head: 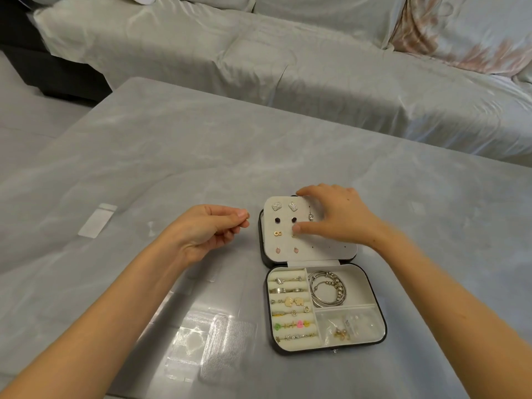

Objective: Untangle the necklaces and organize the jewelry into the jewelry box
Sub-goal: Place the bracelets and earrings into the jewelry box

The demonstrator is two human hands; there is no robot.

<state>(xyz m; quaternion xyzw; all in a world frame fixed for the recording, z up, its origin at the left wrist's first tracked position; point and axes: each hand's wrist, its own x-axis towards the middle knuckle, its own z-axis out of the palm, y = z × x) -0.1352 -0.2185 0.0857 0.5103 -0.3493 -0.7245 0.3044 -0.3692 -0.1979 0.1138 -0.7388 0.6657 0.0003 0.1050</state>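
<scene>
You have soft, even, fairly bright light, with shadows faint and soft-edged. Below and left of the jewelry box (375, 306), the glossy table (144, 156) throws back a pale glare patch. Detail at the box is sharp; far above it the sofa (316, 82) bows and softens with wide-angle distortion.

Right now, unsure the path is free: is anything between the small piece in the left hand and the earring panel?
Nothing lies between the small piece and the earring panel, but the right hand rests on it, thumb beside the infinity stud.
</scene>
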